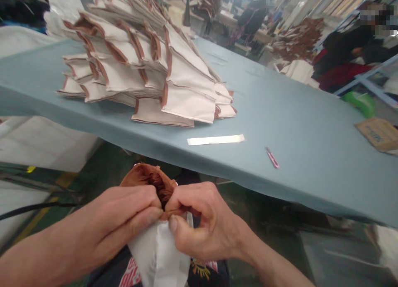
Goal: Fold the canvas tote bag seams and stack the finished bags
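Observation:
Both hands pinch the brown edge of a white fabric pouch [169,254], held in front of my body below the table edge. Its mouth gapes upward, and a brown lining shows inside. My left hand [124,216] is closed on the rim from the left, thumb nearest me. From the right, my right hand [202,220] grips the same rim between thumb and forefinger, almost touching the left fingertips. The lower part of the pouch hangs down over my dark printed clothing.
A blue-grey table [298,125] stretches ahead, bearing a tall stack of white pouches with brown edging [189,100]. Nearer lie a white strip [216,140] and a small pink-handled tool [272,158]. A cardboard piece [377,133] lies at the right. Other people are farther back.

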A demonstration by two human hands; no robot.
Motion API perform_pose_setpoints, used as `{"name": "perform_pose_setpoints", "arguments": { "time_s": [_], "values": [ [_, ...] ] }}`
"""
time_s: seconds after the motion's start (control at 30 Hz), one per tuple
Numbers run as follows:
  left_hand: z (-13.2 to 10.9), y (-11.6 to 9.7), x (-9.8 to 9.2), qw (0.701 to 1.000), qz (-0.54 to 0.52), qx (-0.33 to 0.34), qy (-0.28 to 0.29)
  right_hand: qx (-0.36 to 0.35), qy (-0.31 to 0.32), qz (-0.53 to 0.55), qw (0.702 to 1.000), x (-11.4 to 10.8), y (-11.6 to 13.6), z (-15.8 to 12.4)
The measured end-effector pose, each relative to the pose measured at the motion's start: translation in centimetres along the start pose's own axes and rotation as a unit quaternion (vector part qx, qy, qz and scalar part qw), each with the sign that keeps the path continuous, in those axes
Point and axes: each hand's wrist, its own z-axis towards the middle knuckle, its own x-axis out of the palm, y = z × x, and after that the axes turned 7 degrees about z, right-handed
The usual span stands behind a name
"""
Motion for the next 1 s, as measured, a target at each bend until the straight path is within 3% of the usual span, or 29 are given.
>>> {"name": "perform_pose_setpoints", "arguments": {
  "time_s": [0.1, 0.17, 0.27, 0.37, 0.53, 0.67, 0.87, 1.0],
  "values": [
    [-0.3, 0.8, 0.6, 0.985, 0.09, 0.114, -0.092, 0.125, 0.029, 0.125, 0.984, 0.8, -0.2, -0.5],
    [-0.6, 1.1, 1.5, 0.974, 0.125, 0.126, -0.142, 0.179, 0.029, 0.206, 0.962, 1.5, -0.9, -0.9],
    [-1.2, 1.6, 2.7, 0.973, 0.123, 0.099, -0.169, 0.174, -0.01, 0.245, 0.954, 2.3, -2.2, -1.3],
    [-1.5, 1.8, 2.8, 0.987, 0.069, 0.061, -0.134, 0.132, -0.013, 0.193, 0.972, 2.3, -2.7, -1.4],
    [-1.2, 1.2, 0.5, 0.997, -0.05, -0.019, -0.06, 0.001, 0.001, 0.059, 0.998, 1.5, -1.9, -0.9],
    [-0.3, 0.2, -0.5, 0.999, -0.037, -0.034, -0.012, -0.08, 0.002, -0.031, 0.996, 1.1, -1.5, -0.7],
    [0.8, -1.4, -0.1, 1.0, -0.011, -0.017, -0.024, -0.137, 0.002, -0.127, 0.982, 0.2, -0.8, -1.4],
    [0.8, -1.3, -0.7, 0.998, -0.019, -0.05, 0.034, -0.158, 0.0, -0.134, 0.978, 0.1, -0.2, -1.8]
  ]
}}
